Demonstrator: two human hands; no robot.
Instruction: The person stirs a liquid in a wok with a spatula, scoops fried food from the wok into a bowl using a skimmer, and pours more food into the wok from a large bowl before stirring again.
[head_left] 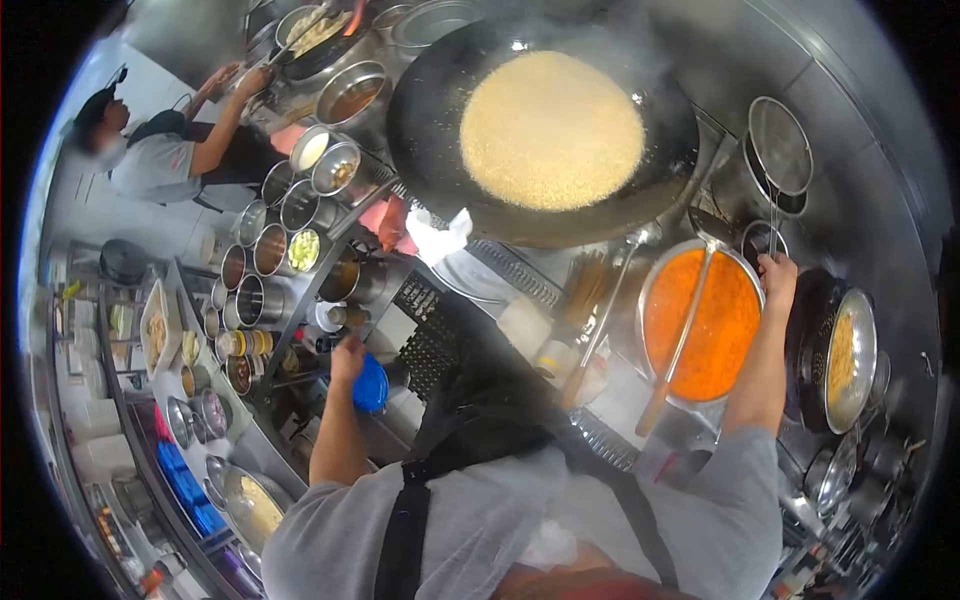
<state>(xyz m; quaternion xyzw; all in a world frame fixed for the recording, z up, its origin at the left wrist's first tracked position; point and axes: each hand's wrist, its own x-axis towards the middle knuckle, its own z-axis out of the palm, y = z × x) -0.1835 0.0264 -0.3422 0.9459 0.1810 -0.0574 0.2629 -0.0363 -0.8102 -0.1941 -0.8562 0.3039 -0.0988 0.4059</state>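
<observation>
My right hand is closed round the handle of a round mesh strainer, whose bowl rests over a metal pot at the right. Left of that hand, a ladle with a wooden handle lies across a big pot of orange-red sauce. My left hand hangs low beside a blue round object; its fingers are curled, and what they hold, if anything, is too small to make out. Ahead, a large black wok holds pale, foamy, bubbling contents.
At the upper left a co-worker in a cap tends a smaller pan. Metal containers fill the rack on the left. A colander of yellow food stands at the right. White cloth lies near the wok's edge.
</observation>
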